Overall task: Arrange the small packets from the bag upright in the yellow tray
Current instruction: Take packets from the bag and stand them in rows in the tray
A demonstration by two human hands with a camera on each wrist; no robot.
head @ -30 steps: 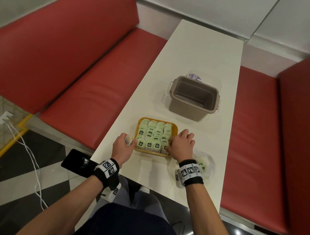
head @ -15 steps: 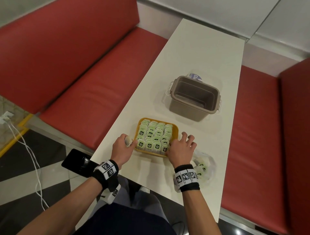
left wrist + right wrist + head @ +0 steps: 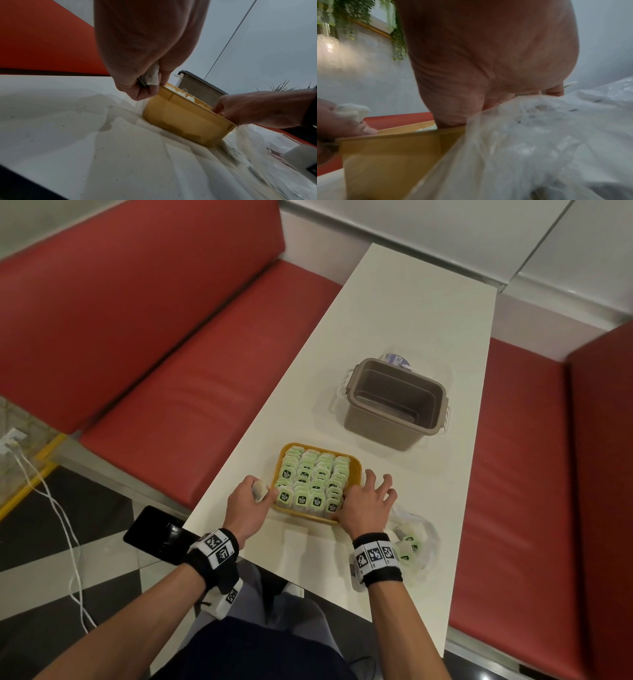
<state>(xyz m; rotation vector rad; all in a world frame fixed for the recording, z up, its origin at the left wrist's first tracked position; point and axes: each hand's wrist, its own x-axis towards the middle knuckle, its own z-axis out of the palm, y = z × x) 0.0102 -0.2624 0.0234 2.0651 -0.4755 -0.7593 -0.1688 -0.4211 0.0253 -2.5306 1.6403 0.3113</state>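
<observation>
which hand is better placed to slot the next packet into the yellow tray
Left, probably. The left hand already holds a packet right at the yellow tray rim. The right hand holds nothing, its spread fingers at the tray's other edge beside the bag.

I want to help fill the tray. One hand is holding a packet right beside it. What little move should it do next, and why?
Probably slip that packet into the yellow tray, upright. The left hand already grips it at the tray's left edge, the standing rows look nearly full, and the right hand spreads at the tray's right corner. More packets wait in the bag.
</observation>
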